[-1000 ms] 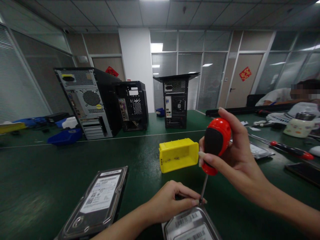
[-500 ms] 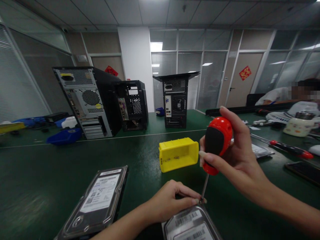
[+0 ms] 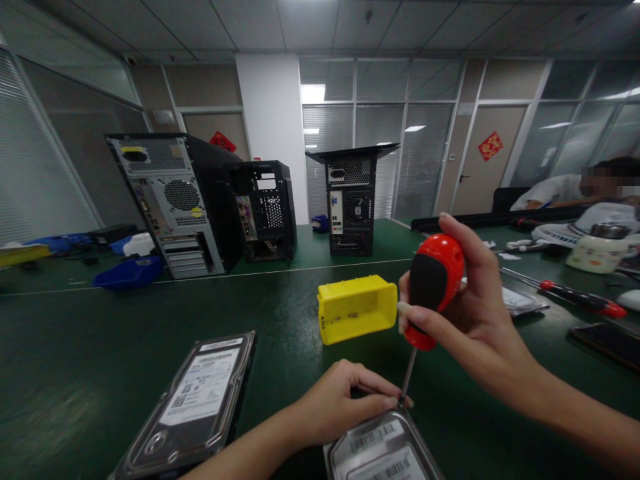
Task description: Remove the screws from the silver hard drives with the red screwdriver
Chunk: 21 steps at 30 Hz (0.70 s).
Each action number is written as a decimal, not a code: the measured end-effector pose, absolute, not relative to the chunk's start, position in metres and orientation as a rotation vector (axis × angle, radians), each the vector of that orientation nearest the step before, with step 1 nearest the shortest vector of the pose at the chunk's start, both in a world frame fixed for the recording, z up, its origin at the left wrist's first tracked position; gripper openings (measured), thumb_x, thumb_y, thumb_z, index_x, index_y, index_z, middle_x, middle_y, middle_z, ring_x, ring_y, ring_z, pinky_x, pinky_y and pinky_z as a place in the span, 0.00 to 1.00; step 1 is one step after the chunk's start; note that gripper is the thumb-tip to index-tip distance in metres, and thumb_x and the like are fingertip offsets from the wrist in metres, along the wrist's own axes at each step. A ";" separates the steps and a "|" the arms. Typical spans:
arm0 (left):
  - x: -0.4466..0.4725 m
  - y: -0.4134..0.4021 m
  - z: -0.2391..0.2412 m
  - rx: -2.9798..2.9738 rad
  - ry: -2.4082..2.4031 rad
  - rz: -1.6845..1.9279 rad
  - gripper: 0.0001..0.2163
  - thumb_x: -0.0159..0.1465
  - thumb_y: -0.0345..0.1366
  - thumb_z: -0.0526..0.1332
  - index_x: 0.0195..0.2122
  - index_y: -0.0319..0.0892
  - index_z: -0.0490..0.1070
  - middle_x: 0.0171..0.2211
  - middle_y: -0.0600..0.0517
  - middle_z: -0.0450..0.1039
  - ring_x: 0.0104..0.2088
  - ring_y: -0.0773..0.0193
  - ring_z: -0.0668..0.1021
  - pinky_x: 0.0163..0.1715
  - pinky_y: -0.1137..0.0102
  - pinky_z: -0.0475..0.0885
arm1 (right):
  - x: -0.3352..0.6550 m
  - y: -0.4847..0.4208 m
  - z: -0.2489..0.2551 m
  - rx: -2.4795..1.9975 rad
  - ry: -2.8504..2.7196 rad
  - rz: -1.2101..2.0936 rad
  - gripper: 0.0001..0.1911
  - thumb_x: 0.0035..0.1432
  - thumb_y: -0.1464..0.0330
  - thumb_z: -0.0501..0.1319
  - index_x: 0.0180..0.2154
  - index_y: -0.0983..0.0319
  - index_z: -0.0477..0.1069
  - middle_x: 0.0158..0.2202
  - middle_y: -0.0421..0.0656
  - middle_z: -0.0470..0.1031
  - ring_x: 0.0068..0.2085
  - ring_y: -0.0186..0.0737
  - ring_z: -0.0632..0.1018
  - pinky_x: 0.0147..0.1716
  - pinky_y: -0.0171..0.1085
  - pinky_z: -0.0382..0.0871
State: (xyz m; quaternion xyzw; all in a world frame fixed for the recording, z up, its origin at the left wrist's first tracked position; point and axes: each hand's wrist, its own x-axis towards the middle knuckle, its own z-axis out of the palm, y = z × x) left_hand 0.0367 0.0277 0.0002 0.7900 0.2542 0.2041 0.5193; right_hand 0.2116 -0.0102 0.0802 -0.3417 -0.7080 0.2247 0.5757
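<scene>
My right hand (image 3: 470, 320) grips a screwdriver (image 3: 436, 280) with a fat red-and-black handle. The shaft points down, slightly tilted, and its tip meets the far edge of a hard drive (image 3: 385, 450) at the bottom of the view. Fingers closed, my left hand (image 3: 340, 403) holds that drive at its far edge, thumb and fingertips right beside the screwdriver tip. Whether a screw sits under the tip is too small to tell. A second hard drive (image 3: 200, 393), label up, lies to the left. Beyond my hands a yellow bin (image 3: 357, 310) rests on its side, its opening toward me.
Computer cases stand at the back: a large one (image 3: 175, 200), a bare one (image 3: 267, 210) and one with a raised top panel (image 3: 351, 203). A blue bin (image 3: 129, 272) is at left. At right lie a long screwdriver (image 3: 575, 297), a phone (image 3: 607, 343) and a jar (image 3: 597, 250); a person sits behind.
Almost nothing differs. The screwdriver handle has turned very slightly in my right hand, and its tip stays at the drive's edge; my left hand has not moved.
</scene>
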 end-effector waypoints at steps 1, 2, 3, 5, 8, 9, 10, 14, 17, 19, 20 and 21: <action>0.037 0.028 0.000 1.897 0.608 0.489 0.11 0.63 0.34 0.59 0.44 0.39 0.77 0.38 0.47 0.80 0.37 0.60 0.78 0.34 0.73 0.69 | 0.212 -0.010 0.080 -0.803 -1.660 0.532 0.40 0.53 0.66 0.62 0.59 0.36 0.43 0.48 0.41 0.63 0.34 0.36 0.74 0.34 0.37 0.77; 0.037 0.027 0.001 1.899 0.605 0.488 0.11 0.63 0.34 0.59 0.44 0.39 0.77 0.39 0.46 0.80 0.37 0.60 0.78 0.35 0.73 0.69 | 0.212 -0.010 0.080 -0.805 -1.662 0.537 0.40 0.53 0.66 0.62 0.59 0.36 0.43 0.48 0.41 0.63 0.34 0.36 0.74 0.33 0.37 0.77; 0.037 0.027 0.001 1.901 0.601 0.487 0.11 0.63 0.34 0.59 0.44 0.39 0.77 0.39 0.46 0.80 0.38 0.59 0.78 0.35 0.73 0.69 | 0.212 -0.010 0.080 -0.810 -1.662 0.541 0.40 0.53 0.66 0.62 0.59 0.36 0.43 0.49 0.40 0.63 0.34 0.36 0.74 0.33 0.38 0.77; 0.037 0.027 0.001 1.903 0.598 0.484 0.11 0.63 0.34 0.58 0.44 0.39 0.77 0.39 0.46 0.80 0.37 0.59 0.78 0.35 0.72 0.69 | 0.212 -0.009 0.080 -0.818 -1.654 0.529 0.40 0.52 0.66 0.63 0.59 0.36 0.44 0.51 0.40 0.62 0.35 0.37 0.75 0.33 0.39 0.77; 0.037 0.028 0.000 1.902 0.602 0.481 0.11 0.64 0.35 0.58 0.43 0.39 0.77 0.38 0.46 0.80 0.37 0.59 0.79 0.35 0.72 0.70 | 0.213 -0.007 0.081 -0.830 -1.657 0.495 0.40 0.51 0.66 0.64 0.58 0.36 0.46 0.54 0.40 0.60 0.36 0.38 0.75 0.36 0.40 0.77; 0.037 0.028 0.000 1.900 0.600 0.480 0.11 0.64 0.35 0.58 0.43 0.39 0.77 0.38 0.46 0.80 0.37 0.59 0.79 0.36 0.72 0.70 | 0.214 -0.007 0.081 -0.831 -1.668 0.492 0.40 0.51 0.66 0.64 0.58 0.36 0.46 0.54 0.40 0.60 0.36 0.38 0.75 0.36 0.40 0.77; 0.037 0.028 0.000 1.898 0.597 0.479 0.11 0.64 0.35 0.58 0.44 0.39 0.77 0.39 0.47 0.80 0.38 0.59 0.79 0.36 0.72 0.70 | 0.215 -0.007 0.081 -0.830 -1.683 0.499 0.40 0.51 0.66 0.64 0.58 0.36 0.45 0.52 0.40 0.62 0.36 0.38 0.75 0.36 0.40 0.77; 0.036 0.028 -0.001 1.890 0.581 0.478 0.11 0.64 0.33 0.58 0.44 0.39 0.77 0.39 0.46 0.80 0.37 0.59 0.79 0.36 0.72 0.70 | 0.218 -0.010 0.084 -0.820 -1.743 0.545 0.36 0.57 0.64 0.58 0.60 0.38 0.42 0.46 0.41 0.66 0.33 0.36 0.75 0.35 0.38 0.77; 0.036 0.028 -0.001 1.890 0.574 0.483 0.11 0.64 0.32 0.58 0.44 0.38 0.77 0.40 0.44 0.80 0.38 0.58 0.79 0.37 0.72 0.70 | 0.218 -0.011 0.085 -0.834 -1.765 0.510 0.35 0.58 0.64 0.57 0.60 0.38 0.42 0.50 0.41 0.64 0.37 0.37 0.75 0.39 0.37 0.77; 0.036 0.028 -0.001 1.894 0.573 0.484 0.11 0.64 0.32 0.58 0.44 0.38 0.77 0.40 0.44 0.80 0.38 0.58 0.79 0.37 0.72 0.70 | 0.217 -0.009 0.085 -0.842 -1.758 0.489 0.36 0.57 0.64 0.58 0.60 0.38 0.42 0.49 0.40 0.65 0.40 0.38 0.75 0.40 0.37 0.76; 0.036 0.028 0.000 1.896 0.574 0.484 0.11 0.64 0.32 0.58 0.44 0.38 0.77 0.39 0.45 0.80 0.38 0.59 0.79 0.36 0.72 0.70 | 0.217 -0.007 0.084 -0.849 -1.751 0.485 0.36 0.56 0.64 0.59 0.60 0.39 0.42 0.48 0.40 0.66 0.42 0.39 0.74 0.40 0.37 0.76; 0.036 0.028 0.000 1.897 0.577 0.483 0.11 0.64 0.32 0.58 0.44 0.38 0.77 0.39 0.45 0.80 0.38 0.59 0.79 0.36 0.72 0.70 | 0.217 -0.006 0.084 -0.859 -1.742 0.482 0.36 0.56 0.64 0.59 0.60 0.39 0.43 0.47 0.40 0.66 0.42 0.39 0.74 0.40 0.37 0.76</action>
